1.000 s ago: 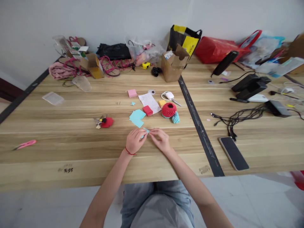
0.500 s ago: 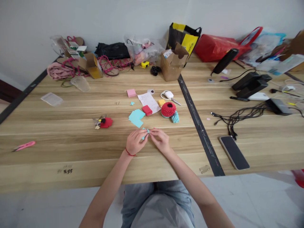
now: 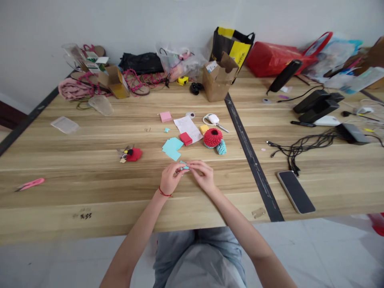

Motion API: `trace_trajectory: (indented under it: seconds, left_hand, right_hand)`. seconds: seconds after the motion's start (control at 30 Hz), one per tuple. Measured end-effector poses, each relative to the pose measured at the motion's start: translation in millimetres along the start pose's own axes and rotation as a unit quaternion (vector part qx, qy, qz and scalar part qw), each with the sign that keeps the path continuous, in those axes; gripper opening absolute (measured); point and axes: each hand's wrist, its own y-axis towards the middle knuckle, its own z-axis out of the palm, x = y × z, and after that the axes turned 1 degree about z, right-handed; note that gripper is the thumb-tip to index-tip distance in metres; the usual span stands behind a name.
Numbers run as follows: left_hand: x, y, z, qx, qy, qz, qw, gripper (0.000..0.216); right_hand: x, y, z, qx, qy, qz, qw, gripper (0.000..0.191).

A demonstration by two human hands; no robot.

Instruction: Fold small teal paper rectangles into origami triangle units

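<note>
Both forearms angled in over the near table [image 3: 90, 192] edge, left hand [image 3: 169, 179] and right hand [image 3: 203, 176] fingertips together, pinching one small blue paper piece [image 3: 184, 166] just above the wood.

On the table [image 3: 90, 168], the left hand [image 3: 169, 180] and right hand [image 3: 204, 176] meet near the front edge, with a paper piece [image 3: 184, 167] pinched between them. From there, sheets [image 3: 172, 147] lie close at 11 o'clock and keys [image 3: 130, 154] at 10. The cutter [image 3: 30, 184] is far out at 9. At 1 come the folded ball [image 3: 213, 137], scissors [image 3: 213, 120] behind it, and the box [image 3: 218, 82] farthest back. Cables [image 3: 300, 148] lie at 2 and the phone [image 3: 295, 192] at 3.
</note>
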Motion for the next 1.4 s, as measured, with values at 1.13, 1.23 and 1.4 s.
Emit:
trace_trajectory:
  seconds: [1.13, 1.23, 1.4]
  left_hand:
    - [-2, 8, -9, 0.052, -0.011, -0.004, 0.999, 0.007]
    - [0, 5, -7, 0.051, -0.010, -0.003, 0.999, 0.008]
    - [0, 4, -5, 0.038, -0.056, -0.021, 0.997, 0.010]
  right_hand:
    - [-4, -4, 8, 0.051, 0.071, 0.092, 0.992, 0.017]
    - [-8, -4, 7, 0.049, 0.033, 0.085, 0.995, 0.011]
    - [-12, -3, 4, 0.012, 0.018, 0.055, 0.998, 0.008]
